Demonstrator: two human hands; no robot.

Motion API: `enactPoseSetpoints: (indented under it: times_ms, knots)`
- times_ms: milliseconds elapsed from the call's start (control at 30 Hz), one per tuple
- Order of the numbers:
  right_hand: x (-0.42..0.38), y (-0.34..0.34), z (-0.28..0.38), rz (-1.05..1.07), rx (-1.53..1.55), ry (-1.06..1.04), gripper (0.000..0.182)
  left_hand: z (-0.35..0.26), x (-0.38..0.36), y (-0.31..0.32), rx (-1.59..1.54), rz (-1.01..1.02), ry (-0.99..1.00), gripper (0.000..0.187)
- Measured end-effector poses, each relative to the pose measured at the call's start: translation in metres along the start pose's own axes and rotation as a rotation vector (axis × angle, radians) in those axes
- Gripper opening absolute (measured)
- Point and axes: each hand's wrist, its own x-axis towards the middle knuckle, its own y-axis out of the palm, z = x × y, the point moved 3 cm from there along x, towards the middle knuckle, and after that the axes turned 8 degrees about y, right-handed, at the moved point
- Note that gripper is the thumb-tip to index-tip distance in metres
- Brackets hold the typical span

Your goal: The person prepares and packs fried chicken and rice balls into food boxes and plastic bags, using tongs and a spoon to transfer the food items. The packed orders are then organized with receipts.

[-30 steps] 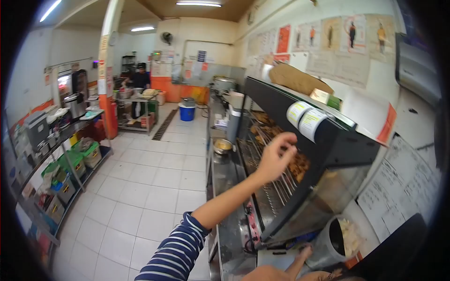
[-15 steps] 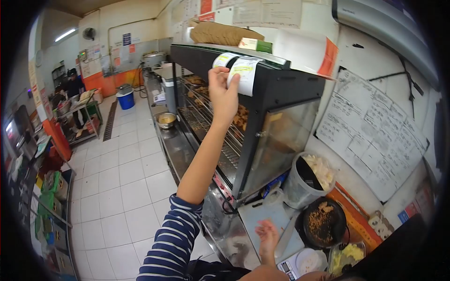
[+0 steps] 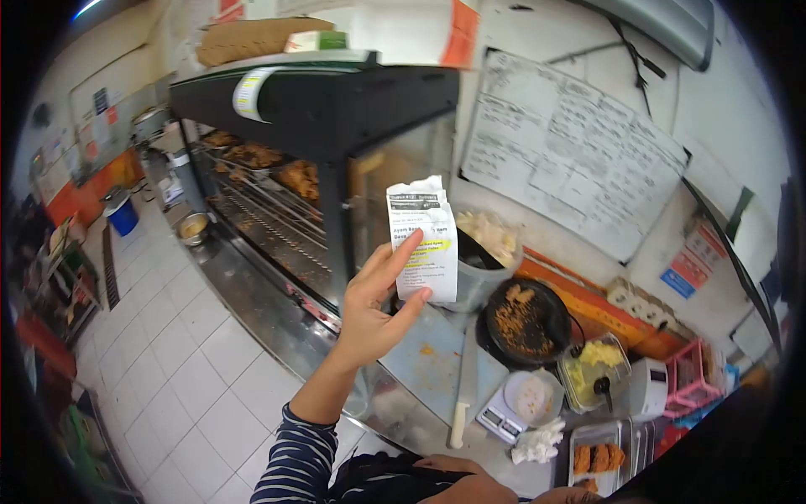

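My left hand (image 3: 375, 307), at the end of a striped sleeve, pinches a printed paper receipt (image 3: 424, 252) between thumb and fingers. Yellow highlighter marks some of its lines, and its top edge is torn and crumpled. The receipt hangs upright before the near corner of the black glass-sided food warmer (image 3: 311, 126). A second receipt strip (image 3: 251, 94) curls over the warmer's top front edge, apart from my hand. Fried pieces of food (image 3: 295, 179) lie on the warmer's racks. My right hand is out of view; only some bare skin of an arm shows at the bottom edge.
On the counter are a cutting board (image 3: 424, 349), a knife (image 3: 463, 395), a stone mortar (image 3: 525, 323), a digital scale (image 3: 502, 413), a lidless tub (image 3: 594, 370) and a metal tray (image 3: 600, 441). A written whiteboard (image 3: 579, 151) hangs on the wall.
My left hand has taken one receipt off the warmer's top edge and brought it down and closer. My right hand has left view. The camera has turned right.
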Motion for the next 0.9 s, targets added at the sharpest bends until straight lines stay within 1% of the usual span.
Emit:
enactPoseSetpoints:
  times_ms: [33, 67, 100, 133, 167, 233, 300, 333, 367, 433, 467, 500, 567, 633, 700, 767, 833, 867, 900]
  knots:
    - [-0.013, -0.001, 0.023, -0.030, 0.038, 0.020, 0.034, 0.006, -0.002, 0.009, -0.041, 0.023, -0.022, 0.056]
    - [-0.032, -0.013, 0.062, 0.007, 0.099, 0.258, 0.032, 0.013, -0.004, 0.020, -0.090, 0.027, -0.035, 0.056]
    - [-0.049, -0.021, 0.083, 0.056, 0.170, 0.494, 0.034, 0.020, -0.008, 0.031, -0.139, 0.028, -0.051, 0.056]
    - [-0.059, -0.021, 0.082, -0.026, 0.235, 0.482, 0.030, 0.028, -0.013, 0.044, -0.164, 0.059, -0.070, 0.058]
    - [-0.069, -0.012, 0.065, -0.039, 0.280, 0.505, 0.030, 0.035, -0.017, 0.058, -0.203, 0.074, -0.100, 0.058]
    - [-0.088, -0.006, 0.042, -0.393, 0.326, 0.255, 0.022, 0.043, -0.027, 0.086, -0.302, 0.079, -0.104, 0.059]
    - [-0.115, -0.002, 0.039, -0.622, 0.371, 0.217, 0.019, 0.047, -0.037, 0.117, -0.404, 0.084, -0.158, 0.061]
    - [-0.129, 0.001, 0.038, -0.660, 0.370, 0.345, 0.019, 0.047, -0.043, 0.134, -0.473, 0.073, -0.198, 0.062]
    - [-0.142, 0.008, 0.027, -0.734, 0.409, 0.298, 0.019, 0.045, -0.048, 0.150, -0.516, 0.103, -0.222, 0.062]
    - [-0.178, 0.007, 0.037, -0.853, 0.459, 0.355, 0.021, 0.040, -0.057, 0.180, -0.500, 0.170, -0.227, 0.063]
    - [-0.197, 0.010, 0.032, -0.914, 0.514, 0.360, 0.022, 0.037, -0.065, 0.196, -0.475, 0.210, -0.217, 0.064]
    - [-0.221, 0.013, 0.023, -0.991, 0.565, 0.365, 0.024, 0.032, -0.072, 0.215, -0.537, 0.251, -0.225, 0.064]
    - [-0.286, 0.021, 0.006, -1.302, 0.452, 0.499, 0.028, 0.019, -0.090, 0.253, -0.465, 0.218, -0.237, 0.064]
    - [-0.364, 0.045, -0.046, -1.759, 0.379, 0.347, 0.027, 0.006, -0.119, 0.295, -0.572, 0.238, -0.351, 0.064]
    - [-0.446, 0.074, -0.065, -2.193, 0.276, 0.820, 0.025, -0.003, -0.159, 0.337, -0.596, 0.303, -0.381, 0.065]
    - [-0.520, 0.105, -0.081, -2.303, -0.049, 1.168, 0.023, -0.002, -0.217, 0.381, -0.478, 0.370, -0.544, 0.065]
    - [-0.574, 0.134, -0.118, -2.221, -0.043, 1.481, 0.027, -0.012, -0.276, 0.421, -0.356, 0.462, -0.588, 0.065]
    - [-0.596, 0.153, -0.155, -2.138, 0.035, 1.462, 0.033, -0.013, -0.316, 0.437, -0.250, 0.515, -0.527, 0.067]
    - [-0.607, 0.156, -0.164, -2.029, 0.120, 1.417, 0.038, -0.016, -0.349, 0.453, -0.140, 0.569, -0.465, 0.070]
